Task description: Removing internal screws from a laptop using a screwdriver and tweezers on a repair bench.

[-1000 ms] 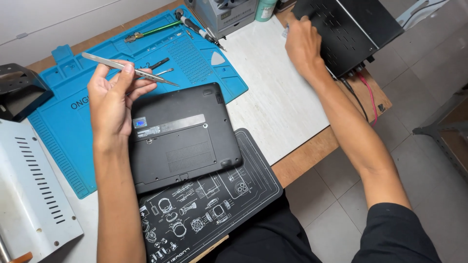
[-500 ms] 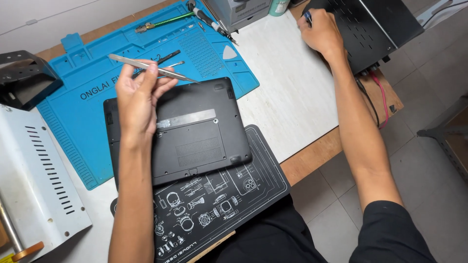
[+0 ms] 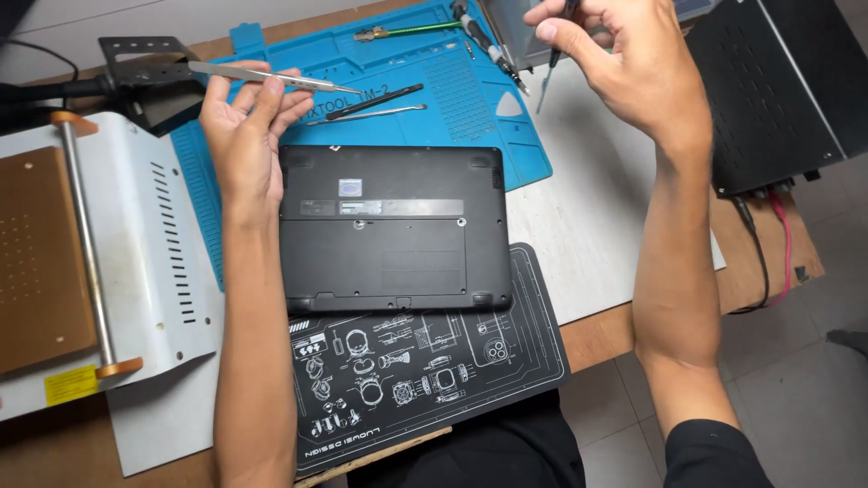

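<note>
Left hand (image 3: 242, 136) grip holds tweezers (image 3: 271, 79) above laptop (image 3: 393, 226)

I've got the laptop (image 3: 393, 230) bottom-up at center, its near edge on the printed mat (image 3: 425, 380), far edge on the repair mat (image 3: 407, 81). Press machine (image 3: 90, 262) sits to its left, black box (image 3: 787, 90) far right. My left hand (image 3: 242, 136) w/ tweezers (image 3: 271, 79) is over the laptop's far-left corner; right hand (image 3: 624, 63) w/ screwdriver (image 3: 553, 59) above the far-right.
</note>
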